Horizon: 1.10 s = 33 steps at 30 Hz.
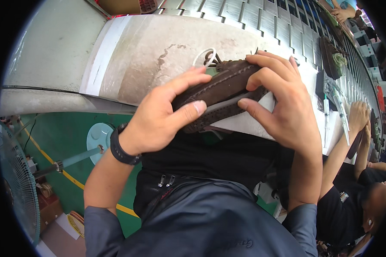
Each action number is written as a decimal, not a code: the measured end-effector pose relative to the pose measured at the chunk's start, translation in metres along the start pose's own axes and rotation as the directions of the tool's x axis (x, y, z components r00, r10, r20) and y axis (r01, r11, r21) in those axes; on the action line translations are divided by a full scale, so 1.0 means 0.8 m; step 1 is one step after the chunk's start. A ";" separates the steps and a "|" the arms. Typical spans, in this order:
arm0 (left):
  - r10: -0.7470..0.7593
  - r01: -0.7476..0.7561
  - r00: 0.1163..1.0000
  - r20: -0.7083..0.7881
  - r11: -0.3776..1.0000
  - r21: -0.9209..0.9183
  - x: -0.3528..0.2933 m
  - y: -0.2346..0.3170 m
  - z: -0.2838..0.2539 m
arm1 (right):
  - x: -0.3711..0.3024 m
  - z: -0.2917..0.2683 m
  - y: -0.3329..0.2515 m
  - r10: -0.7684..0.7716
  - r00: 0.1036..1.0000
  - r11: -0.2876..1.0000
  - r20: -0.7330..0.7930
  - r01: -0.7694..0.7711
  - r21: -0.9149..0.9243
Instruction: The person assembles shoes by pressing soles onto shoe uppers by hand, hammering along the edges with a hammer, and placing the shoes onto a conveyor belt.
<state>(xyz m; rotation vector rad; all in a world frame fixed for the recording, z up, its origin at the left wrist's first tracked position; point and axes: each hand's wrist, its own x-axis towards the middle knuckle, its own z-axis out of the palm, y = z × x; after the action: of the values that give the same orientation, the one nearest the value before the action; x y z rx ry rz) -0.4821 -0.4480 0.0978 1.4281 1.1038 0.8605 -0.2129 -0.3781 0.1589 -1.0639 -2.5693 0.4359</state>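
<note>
The green floor (68, 132) is crossed by a yellow line (75, 181). At the left edge, a fan (21, 192) is partly cut off, its pole joined to a round light-blue base (94, 141). A reddish-brown box (51, 214) and a yellow-rimmed basket (75, 223) are placed near it. The pale, stained worktop (146, 34) is crossed by a white strip (105, 55) and bordered by a conveyor of metal slats (261, 19), from which bright light is reflected
</note>
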 end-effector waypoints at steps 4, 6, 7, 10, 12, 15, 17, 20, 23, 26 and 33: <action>0.009 -0.006 0.999 0.036 0.998 -0.066 0.023 0.003 -0.003 | -0.003 0.012 0.008 -0.048 0.996 0.998 -0.073 0.050 0.023; 0.003 -0.004 0.997 0.072 1.000 0.014 0.032 0.006 -0.003 | -0.004 0.014 0.007 -0.043 0.995 0.999 -0.085 0.045 0.023; 0.004 -0.006 0.997 0.078 1.000 0.016 0.034 0.008 -0.003 | -0.004 0.014 0.007 -0.043 0.995 0.999 -0.094 0.046 0.026; -0.020 0.019 0.996 0.086 1.000 0.016 0.037 0.008 -0.004 | -0.004 0.014 0.006 -0.024 0.996 0.999 -0.081 0.026 0.027; -0.032 0.030 0.996 0.081 0.999 0.030 0.039 0.009 -0.002 | -0.007 0.018 0.008 -0.023 0.995 1.000 -0.093 0.025 0.020; -0.035 0.036 0.997 0.074 0.999 -0.001 0.039 0.009 -0.001 | -0.007 0.019 0.008 -0.029 0.993 1.000 -0.112 0.029 0.003; -0.048 0.049 0.997 0.065 0.999 -0.007 0.038 0.012 0.001 | -0.007 0.020 0.008 -0.033 0.992 0.999 -0.122 0.033 -0.002; -0.065 0.064 0.996 0.054 0.998 0.019 0.041 0.016 0.004 | -0.008 0.021 0.007 -0.023 0.990 1.000 -0.137 0.024 0.003; -0.043 0.041 0.999 0.025 0.997 0.064 0.044 0.015 0.011 | -0.006 0.022 0.006 -0.016 0.990 1.000 -0.139 0.014 -0.013; -0.025 0.028 0.998 -0.052 0.998 0.050 0.039 0.005 0.021 | -0.002 0.022 0.010 0.045 0.991 0.999 -0.125 -0.041 0.033; 0.115 -0.060 0.947 -0.299 0.981 0.185 0.003 0.001 0.075 | -0.003 0.036 0.094 0.435 0.879 0.697 -0.194 -0.193 0.690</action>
<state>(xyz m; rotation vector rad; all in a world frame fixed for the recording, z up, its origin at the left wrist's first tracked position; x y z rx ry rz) -0.4248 -0.4645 0.0895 1.5290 1.3865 1.1014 -0.1759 -0.3335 0.1029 -1.1687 -1.6861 1.0471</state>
